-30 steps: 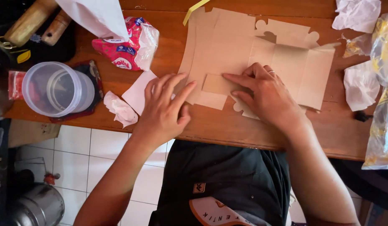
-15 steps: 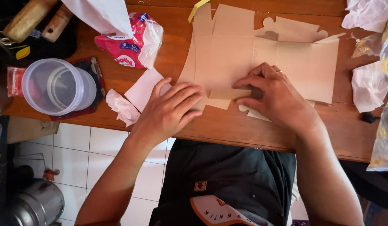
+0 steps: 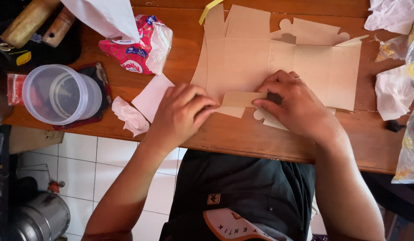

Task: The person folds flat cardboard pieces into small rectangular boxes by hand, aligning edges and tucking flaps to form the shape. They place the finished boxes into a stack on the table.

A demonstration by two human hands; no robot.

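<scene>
At the far left of the wooden table [image 3: 242, 138] we see a clear plastic tub [image 3: 60, 94] on a dark mat, and beyond it a red-and-white plastic packet [image 3: 138, 52]; a crumpled tissue [image 3: 130, 117] and a flat white paper slip [image 3: 152, 96] lie just left of our left hand [image 3: 182, 114]. That hand rests palm down with its fingers curled loosely, the tips pressing on the near left edge of the flat cardboard box blank [image 3: 278, 67], gripping nothing that we can make out. The blank is spread unfolded on the table, its long axis running left to right across our view, its tabs pointing away from us at the top and towards us at the bottom. Between our two hands lies the small folded flap [image 3: 242, 98], a narrow strip turned up over the panel, also lying left to right; it sits just right of the left fingertips and just left of the right ones, so both hands meet it end-on. Our right hand [image 3: 294, 105] covers the blank's near middle, fingers bent and pinching down on the flap's right end, thumb below it. We judge the right hand nearer and in firmer contact with the flap. Farther right, crumpled white paper [image 3: 392, 96] lies well apart from the blank
</scene>
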